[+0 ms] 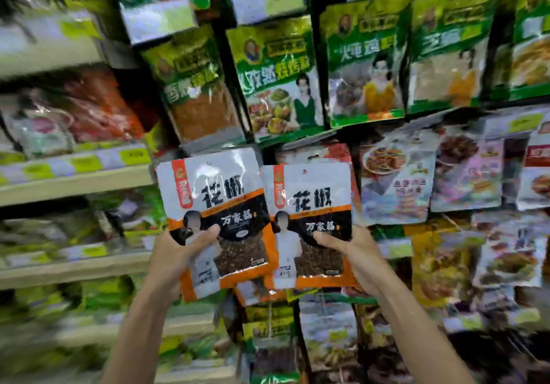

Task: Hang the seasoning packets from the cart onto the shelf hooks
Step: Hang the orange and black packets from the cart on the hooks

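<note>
Two matching seasoning packets, white on top with orange and black below, are raised side by side in front of the shelf. My left hand (178, 252) grips the lower left corner of the left packet (214, 202), which tilts slightly. My right hand (354, 252) grips the lower right part of the right packet (309, 205), thumb across its front. Each packet has a small hang hole near its top edge. Behind the right packet hangs another packet of the same orange kind (336, 153). The hooks themselves are hidden by hanging packets, and no cart is in view.
Green packets (276, 77) hang in a row above. Pale snack-style packets (395, 181) hang to the right. Shelves with price strips (74, 166) and blurred goods run along the left. More packets (327, 324) hang below the hands.
</note>
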Available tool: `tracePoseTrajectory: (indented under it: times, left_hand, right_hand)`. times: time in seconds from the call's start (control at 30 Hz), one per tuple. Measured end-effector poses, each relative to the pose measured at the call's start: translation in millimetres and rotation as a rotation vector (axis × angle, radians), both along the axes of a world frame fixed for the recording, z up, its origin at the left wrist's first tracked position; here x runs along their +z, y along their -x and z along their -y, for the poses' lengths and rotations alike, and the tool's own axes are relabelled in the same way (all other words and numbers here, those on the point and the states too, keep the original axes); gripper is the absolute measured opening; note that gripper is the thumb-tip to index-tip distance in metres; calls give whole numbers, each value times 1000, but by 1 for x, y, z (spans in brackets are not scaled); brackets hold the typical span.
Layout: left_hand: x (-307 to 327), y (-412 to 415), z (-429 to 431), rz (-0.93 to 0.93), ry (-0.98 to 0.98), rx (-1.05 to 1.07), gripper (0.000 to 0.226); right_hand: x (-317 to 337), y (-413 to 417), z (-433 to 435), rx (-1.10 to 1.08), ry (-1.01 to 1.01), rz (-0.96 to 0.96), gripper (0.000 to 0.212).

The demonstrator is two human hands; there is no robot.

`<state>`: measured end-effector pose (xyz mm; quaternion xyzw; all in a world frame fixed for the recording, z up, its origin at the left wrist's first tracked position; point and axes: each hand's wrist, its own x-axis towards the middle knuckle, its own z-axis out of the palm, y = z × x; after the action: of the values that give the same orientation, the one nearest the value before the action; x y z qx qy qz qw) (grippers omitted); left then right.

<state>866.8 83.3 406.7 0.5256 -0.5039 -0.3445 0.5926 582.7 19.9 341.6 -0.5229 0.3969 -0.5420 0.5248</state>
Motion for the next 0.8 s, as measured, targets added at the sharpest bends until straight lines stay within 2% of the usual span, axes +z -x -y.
tracePoseTrajectory:
  times: [0.1, 0.2, 0.4, 0.5, 0.6, 0.8]
  left_hand:
    - [-4, -50, 3, 19, 31, 14, 37]
    - [-6, -83, 5, 50, 70, 41, 44]
    - [-2, -115, 2, 11, 96, 87, 64]
    - [1, -119, 3, 18, 115, 98, 50]
    - [3, -120, 5, 15, 127, 107, 46]
    - [4, -116, 9, -18, 161, 101, 53]
  right_hand:
    - [0, -47, 4, 51, 7, -16, 59]
    - [7, -83, 6, 115, 8, -28, 41]
    - [25, -124, 27, 77, 0, -59, 19]
    - [33, -132, 41, 72, -3, -47, 16]
    - [38, -136, 51, 93, -14, -43, 18]
    - [35, -139, 59, 94, -15, -42, 53]
